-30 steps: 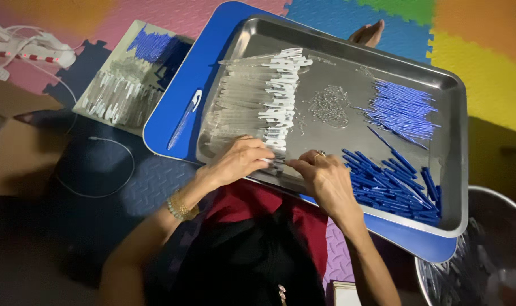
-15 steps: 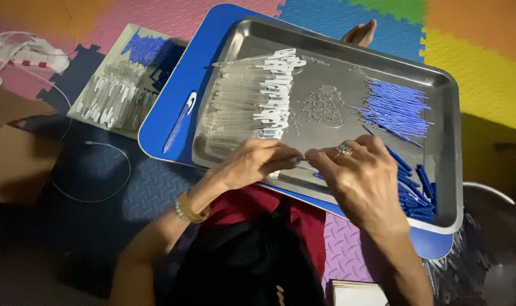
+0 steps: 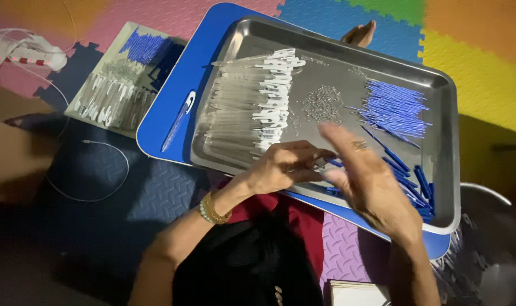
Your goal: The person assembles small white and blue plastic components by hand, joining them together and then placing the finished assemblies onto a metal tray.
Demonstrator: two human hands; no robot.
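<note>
Pinched in left hand [image 3: 283, 167]: small clear piece, at near edge of steel tray [image 3: 445, 96]; right hand [image 3: 365, 175] open, fingers spread, blurred.
Tray holds clear tubes [image 3: 235, 122], white clips [image 3: 275, 90], tiny metal bits [image 3: 323, 103], blue rods [image 3: 397, 107]; sits on blue board [image 3: 173, 107] over coloured foam floor mats [image 3: 484, 62]. Right hand has lifted since 0.5 s ago.
</note>
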